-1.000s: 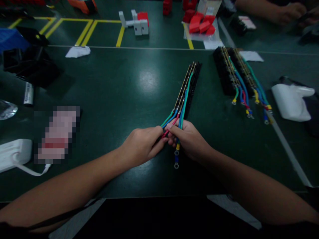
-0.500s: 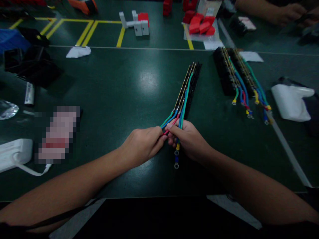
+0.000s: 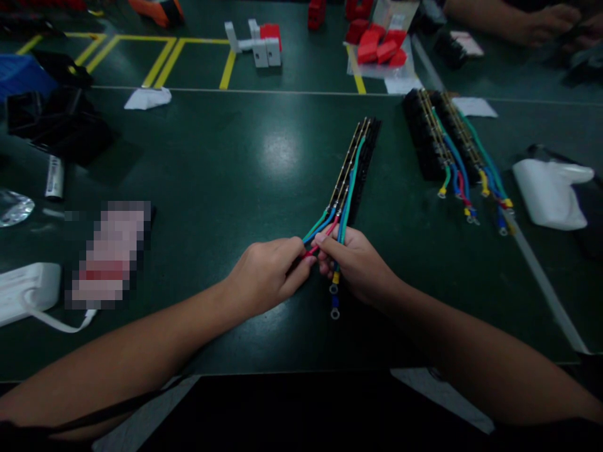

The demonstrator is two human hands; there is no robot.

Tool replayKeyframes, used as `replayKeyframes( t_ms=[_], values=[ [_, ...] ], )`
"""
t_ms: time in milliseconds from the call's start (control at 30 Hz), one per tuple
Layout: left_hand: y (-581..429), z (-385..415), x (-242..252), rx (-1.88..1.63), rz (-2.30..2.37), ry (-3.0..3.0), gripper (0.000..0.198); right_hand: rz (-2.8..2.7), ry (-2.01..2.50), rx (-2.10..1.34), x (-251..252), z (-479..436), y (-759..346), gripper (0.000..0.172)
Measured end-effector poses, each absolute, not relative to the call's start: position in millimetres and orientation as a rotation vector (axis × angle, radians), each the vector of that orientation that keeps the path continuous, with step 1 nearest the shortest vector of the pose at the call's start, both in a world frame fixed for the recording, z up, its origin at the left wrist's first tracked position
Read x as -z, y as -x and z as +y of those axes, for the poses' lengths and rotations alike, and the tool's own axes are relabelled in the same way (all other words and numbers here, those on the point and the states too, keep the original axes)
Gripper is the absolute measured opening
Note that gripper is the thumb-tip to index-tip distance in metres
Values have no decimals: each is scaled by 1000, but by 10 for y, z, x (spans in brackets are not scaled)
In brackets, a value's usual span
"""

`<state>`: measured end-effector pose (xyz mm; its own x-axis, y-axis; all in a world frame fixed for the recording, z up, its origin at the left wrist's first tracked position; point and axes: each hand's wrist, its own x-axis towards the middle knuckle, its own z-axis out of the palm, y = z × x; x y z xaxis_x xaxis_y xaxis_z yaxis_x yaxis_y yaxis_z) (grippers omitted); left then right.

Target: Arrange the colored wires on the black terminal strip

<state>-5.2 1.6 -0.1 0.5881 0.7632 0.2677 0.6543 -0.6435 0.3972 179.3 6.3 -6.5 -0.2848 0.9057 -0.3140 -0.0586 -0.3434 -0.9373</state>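
A long black strip with brass-coloured rods (image 3: pixel 348 166) lies on the dark green table, its coloured wires running toward me. My left hand (image 3: pixel 271 273) is closed on the green, blue and red wires (image 3: pixel 318 229) on the left side; their ends are hidden in its fingers. Pinched between thumb and fingers, the wires also pass through my right hand (image 3: pixel 360 260). From under that hand hang two ring terminals (image 3: pixel 334 301), one with a yellow sleeve and one with a blue sleeve.
Two similar wired strips (image 3: pixel 443 138) lie at the right, beside a white object (image 3: pixel 551 191). Red parts (image 3: pixel 381 47) rest at the back. On the left are a phone (image 3: pixel 113 251) with a white cable, and black trays (image 3: pixel 56 122). A co-worker's hand (image 3: pixel 551 25) shows at top right.
My left hand has shifted very slightly left along the wires. The right hand and the strip stay almost where they were; the co-worker's hands have moved a little.
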Motion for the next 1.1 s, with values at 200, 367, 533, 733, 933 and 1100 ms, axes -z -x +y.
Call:
replayKeyframes(
  t_ms=[200,367,533,733,933,1100],
  values=[
    [46,11,-8,-621,1159,-2575,28,-1146,1219,-1712,69,63,-1791,26],
    [44,15,-12,-615,1163,-2575,28,-1147,1217,-1710,76,69,-1793,26],
    [58,17,-5,-670,1161,-2542,26,-1147,1224,-1705,95,68,-1798,24],
    [51,16,13,-632,1169,-2519,27,-1139,1196,-1709,96,66,-1793,23],
    [44,25,-7,-590,1160,-2529,29,-1108,1188,-1721,81,67,-1782,22],
    [39,22,-1,-591,1145,-2524,28,-1112,1197,-1721,54,72,-1776,21]
  ],
)
